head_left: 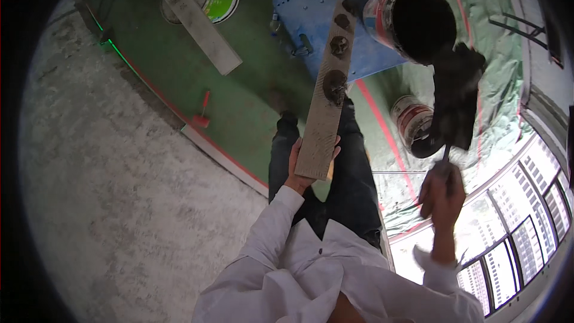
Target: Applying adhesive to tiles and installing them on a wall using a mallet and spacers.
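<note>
My left hand [295,170] grips the near end of a long, narrow grey-beige tile [315,134], its fingers wrapped round both edges from beneath. Several round dabs of dark paste [335,85] sit in a row along the tile's far half. Off to the right, my right hand [443,194] is closed round the handle of a trowel [446,153]. A thick, dark mass hides most of the trowel's blade; motion blurs it. Just beyond the trowel stands a large bucket [378,17] with a dark interior.
A smaller, smeared bucket [408,118] is left of the trowel. The large bucket rests on a blue platform [305,9]. Another tile [194,21] lies across a white bucket [220,0] at far left. A red-handled tool [204,110] lies on green sheeting [239,101]; windows [514,227] line the right.
</note>
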A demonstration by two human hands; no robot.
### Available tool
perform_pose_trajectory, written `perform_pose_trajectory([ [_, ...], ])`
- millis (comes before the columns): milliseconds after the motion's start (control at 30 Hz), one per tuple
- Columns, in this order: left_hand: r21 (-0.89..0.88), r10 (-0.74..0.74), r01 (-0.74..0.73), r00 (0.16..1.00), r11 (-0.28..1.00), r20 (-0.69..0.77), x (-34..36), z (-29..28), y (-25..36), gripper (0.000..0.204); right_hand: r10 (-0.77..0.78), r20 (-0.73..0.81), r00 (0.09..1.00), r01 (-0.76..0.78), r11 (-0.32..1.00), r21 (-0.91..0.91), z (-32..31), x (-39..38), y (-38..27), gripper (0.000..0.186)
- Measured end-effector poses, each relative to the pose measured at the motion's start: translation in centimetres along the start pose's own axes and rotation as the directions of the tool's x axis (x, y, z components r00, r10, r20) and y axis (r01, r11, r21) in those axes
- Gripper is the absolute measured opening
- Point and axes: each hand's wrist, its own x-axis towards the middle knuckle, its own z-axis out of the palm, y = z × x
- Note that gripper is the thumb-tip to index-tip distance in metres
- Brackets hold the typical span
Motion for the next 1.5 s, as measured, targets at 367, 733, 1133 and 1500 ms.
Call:
perform_pose_trajectory([
  [367, -0.126, -0.143, 0.153, 0.986, 0.98, 0.081, -1.5, -2.5, 0.5, 0.069, 0.349, 0.185, 0.919, -0.288, 0.912, -0.292, 16.8, -17.9, 10.7, 0.024],
  [733, -0.044, -0.125, 0.129, 0.987, 0.991, 0.097, -1.1, 1.5, -1.0, 0.068, -0.193, 0.158, 0.968, 0.248, 0.805, -0.539, 15.0, -18.6, 13.1, 0.032],
  [1133, 0.062, -0.091, 0.084, 0.987, 0.995, 0.134, 0.5, 7.1, -5.6, 0.064, -0.245, 0.084, 0.966, 0.219, 0.602, -0.768, 10.1, -21.6, 16.7, 0.032],
  [1500, -0.05, -0.051, 0.05, 0.999, 0.998, -0.021, 0.5, 9.0, -5.2, 0.064, -0.229, 0.183, 0.956, 0.293, 0.766, -0.572, 0.4, -12.4, 16.0, 0.031],
])
